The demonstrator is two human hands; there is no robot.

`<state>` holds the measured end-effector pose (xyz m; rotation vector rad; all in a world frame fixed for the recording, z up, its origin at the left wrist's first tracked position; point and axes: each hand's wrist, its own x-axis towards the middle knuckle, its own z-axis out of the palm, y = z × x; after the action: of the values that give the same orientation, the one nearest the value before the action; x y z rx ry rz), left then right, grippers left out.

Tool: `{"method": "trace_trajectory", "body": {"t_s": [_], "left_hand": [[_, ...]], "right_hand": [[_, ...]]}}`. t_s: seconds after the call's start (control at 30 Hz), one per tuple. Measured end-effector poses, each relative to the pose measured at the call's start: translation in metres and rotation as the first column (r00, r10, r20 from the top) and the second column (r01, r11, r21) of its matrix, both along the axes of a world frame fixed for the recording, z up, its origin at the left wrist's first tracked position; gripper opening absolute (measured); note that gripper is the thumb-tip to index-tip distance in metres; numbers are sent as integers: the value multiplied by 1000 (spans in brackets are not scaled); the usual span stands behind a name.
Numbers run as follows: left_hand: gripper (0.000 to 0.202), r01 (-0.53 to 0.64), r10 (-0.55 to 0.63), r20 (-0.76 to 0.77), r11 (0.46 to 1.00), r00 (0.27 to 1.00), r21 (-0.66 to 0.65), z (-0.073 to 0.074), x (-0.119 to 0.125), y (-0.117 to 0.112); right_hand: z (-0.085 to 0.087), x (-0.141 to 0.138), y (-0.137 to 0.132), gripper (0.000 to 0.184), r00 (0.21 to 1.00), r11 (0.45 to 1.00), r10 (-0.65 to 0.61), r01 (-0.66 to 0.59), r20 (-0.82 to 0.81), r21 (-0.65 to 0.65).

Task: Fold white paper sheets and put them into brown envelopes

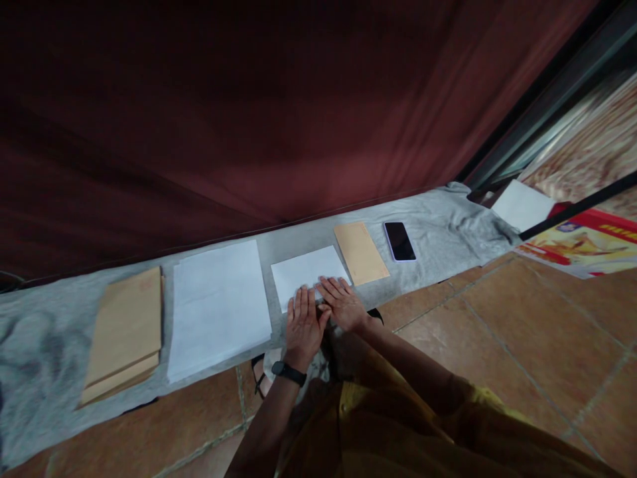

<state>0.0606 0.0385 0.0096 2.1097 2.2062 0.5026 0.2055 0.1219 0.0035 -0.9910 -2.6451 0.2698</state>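
A sheet of white paper point(306, 269), seemingly folded, lies on the grey cloth in front of me. My left hand point(304, 325) presses flat on its near edge, fingers stretched out. Beside it, my right hand point(342, 303) rests on the same edge with its fingers extended too; the thumbs almost meet. Just right of the paper is a single brown envelope point(361, 252). To the left lies a stack of larger white sheets point(219, 305), and beyond that a pile of brown envelopes point(127, 325).
A phone point(399, 241) lies right of the single envelope. The narrow ledge is covered with grey cloth point(442, 226), against a dark red curtain point(239, 133). A colourful printed box or poster point(592, 242) stands at the right, above the tiled floor point(497, 325).
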Motion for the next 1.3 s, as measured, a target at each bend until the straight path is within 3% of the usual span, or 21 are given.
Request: {"method": "trace_trajectory", "body": {"t_s": [0.63,0.87,1.03,1.3], "left_hand": [[77,-128,129,-6,990,992,66,-1,-20,-36],[75,-126,127,-9,990,992,60,-3,-21,-37],[69,-120,121,-26,992,992,41,-3,-21,-38],[76,-129,130,-18,990,991,55,-1,-21,-39]], "right_hand": [[1,44,-9,61,991,995,-34,22,-129,-94],[13,12,-30,62,992,997,7,-16,-125,-75],[7,-13,-40,58,998,997,27,-31,-61,-64],[5,15,-36,56,996,997,-51,46,-75,-63]]}}
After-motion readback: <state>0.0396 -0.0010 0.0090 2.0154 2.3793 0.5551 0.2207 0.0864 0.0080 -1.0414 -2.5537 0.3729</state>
